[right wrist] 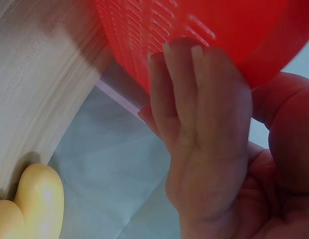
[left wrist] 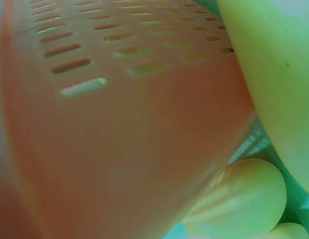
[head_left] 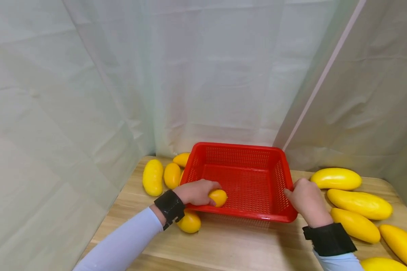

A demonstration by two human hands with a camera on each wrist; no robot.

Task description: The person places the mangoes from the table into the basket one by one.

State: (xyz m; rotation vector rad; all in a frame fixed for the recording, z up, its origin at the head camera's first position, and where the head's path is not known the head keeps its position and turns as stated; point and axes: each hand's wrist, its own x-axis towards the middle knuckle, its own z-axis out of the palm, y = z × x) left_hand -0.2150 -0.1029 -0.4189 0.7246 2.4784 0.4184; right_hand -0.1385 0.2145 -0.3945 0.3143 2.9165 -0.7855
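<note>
A red plastic basket with slotted walls stands at the middle of the wooden table, over part of the yellow fruit at its left. Inside its front left corner, my left hand holds a lemon, thumb on the near side and fingers on the far side. My right hand grips the basket's right rim; in the right wrist view its fingers press against the outer wall while the thumb is over the rim. The left wrist view shows the basket wall up close, and the left hand is out of sight there.
Several long yellow mangoes lie along the table's right side. By the basket's left end are a mango, a rounder yellow fruit and another lemon. A pale curtain hangs behind the table.
</note>
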